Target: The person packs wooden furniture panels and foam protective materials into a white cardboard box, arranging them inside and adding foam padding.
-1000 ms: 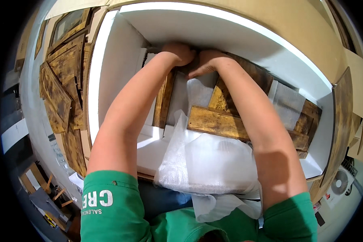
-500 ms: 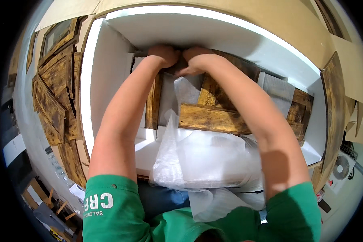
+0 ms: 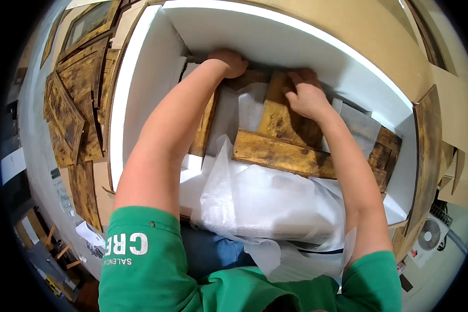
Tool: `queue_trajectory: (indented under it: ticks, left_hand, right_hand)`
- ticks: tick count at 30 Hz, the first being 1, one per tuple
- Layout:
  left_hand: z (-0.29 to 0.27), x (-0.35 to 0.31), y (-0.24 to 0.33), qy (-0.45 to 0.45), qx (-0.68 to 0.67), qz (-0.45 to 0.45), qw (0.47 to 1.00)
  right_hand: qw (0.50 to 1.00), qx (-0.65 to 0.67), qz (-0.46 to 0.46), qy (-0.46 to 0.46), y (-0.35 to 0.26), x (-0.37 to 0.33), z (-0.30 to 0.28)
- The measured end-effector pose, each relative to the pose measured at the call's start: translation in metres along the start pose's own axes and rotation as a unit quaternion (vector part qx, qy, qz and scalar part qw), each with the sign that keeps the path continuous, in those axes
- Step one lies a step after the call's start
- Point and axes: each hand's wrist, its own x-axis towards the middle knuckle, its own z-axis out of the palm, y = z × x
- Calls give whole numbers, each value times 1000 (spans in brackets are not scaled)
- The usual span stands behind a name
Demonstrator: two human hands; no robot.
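Note:
A large box lined with white foam (image 3: 140, 104) lies before me, with brown-stained wooden parts inside. My left hand (image 3: 230, 61) is curled down at the far foam wall, beside the end of a wooden strip (image 3: 250, 79). Its fingertips are hidden, so what it grips does not show. To the right, my right hand (image 3: 308, 96) is bent over the far part of a wooden panel (image 3: 291, 122), thumb and fingers on its wood. A wooden board (image 3: 275, 154) lies crosswise at the panel's near end. Closer to me is a white bundle in translucent foam wrap (image 3: 255, 195).
Wooden panels and frames (image 3: 78, 99) are stacked left of the box. A long wooden board (image 3: 424, 156) stands along its right side. Cardboard flaps (image 3: 359, 36) rise beyond the far wall. A fan unit (image 3: 429, 234) sits at the far right.
My hands, close together before, are now apart: the right has moved right onto the wooden panel, while the left stays at the far wall. The whole view has shifted slightly.

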Motion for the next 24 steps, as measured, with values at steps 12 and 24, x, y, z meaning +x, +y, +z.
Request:
queue_trajectory:
  ticks: [12,24]
  left_hand:
    - [2,-3,67,-9,-154,76,985]
    - [5,8,55,4,-190,123,974]
  right_hand:
    - [1000,2,-22,14,7,-11,11]
    - [988,-6,-35,-152,90,-193,-20]
